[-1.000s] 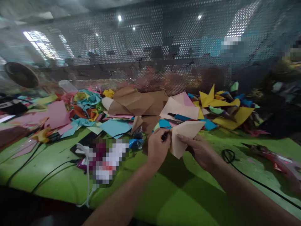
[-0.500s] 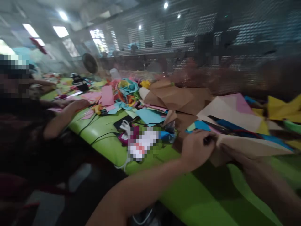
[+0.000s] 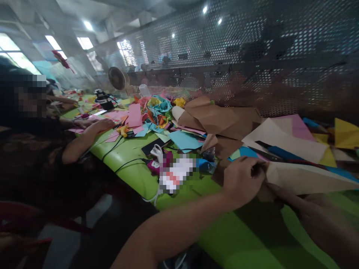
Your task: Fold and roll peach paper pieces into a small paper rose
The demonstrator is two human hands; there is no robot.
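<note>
My left hand [image 3: 245, 181] is closed, its fingers pinched on the near end of a folded sheet of beige paper [image 3: 305, 177]. From the right, my right hand [image 3: 294, 201] grips the same sheet underneath, its fingers partly hidden by the paper and by shadow. The paper is creased and tapers to a point toward the right, held just above the green table [image 3: 218, 231]. Loose blue paper [image 3: 248, 152] and a larger beige sheet [image 3: 288, 140] lie right behind my hands.
A phone [image 3: 178, 173], partly blurred out, lies left of my hands by a white charger [image 3: 157, 152] and cables. Crumpled brown paper [image 3: 221, 116] and colourful scraps [image 3: 157, 108] cover the table's back. A co-worker's arm [image 3: 86, 140] rests at left. A perforated panel [image 3: 238, 56] rises behind.
The whole view has shifted slightly, with things now a little farther right. Both hands keep hold of the beige paper in nearly the same pose.
</note>
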